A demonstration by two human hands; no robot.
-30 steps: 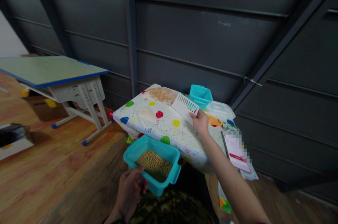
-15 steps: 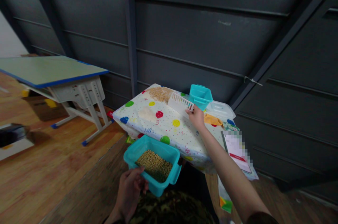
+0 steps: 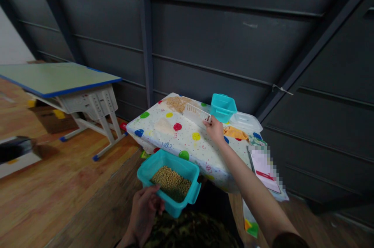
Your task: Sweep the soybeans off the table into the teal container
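My left hand [image 3: 145, 209] grips the near edge of a teal plastic box [image 3: 169, 180] full of tan beans, held below the table's front edge. My right hand [image 3: 215, 130] reaches over the table and holds a white slotted scoop [image 3: 195, 114], tilted low beside a pile of beans [image 3: 177, 103] on the polka-dot tablecloth [image 3: 175, 139]. A second, empty teal box [image 3: 223, 107] stands just right of the scoop.
A clear lid [image 3: 245, 121], an orange cloth [image 3: 234, 133] and a clipboard with papers [image 3: 264, 168] lie at the table's right. A pale powdery heap [image 3: 162, 126] lies on the cloth. A blue-edged desk [image 3: 58, 80] stands to the left on the wooden floor.
My right hand has carried the white scoop away from me and leftward, lowering it towards the bean pile. The left hand and its box have stayed put.
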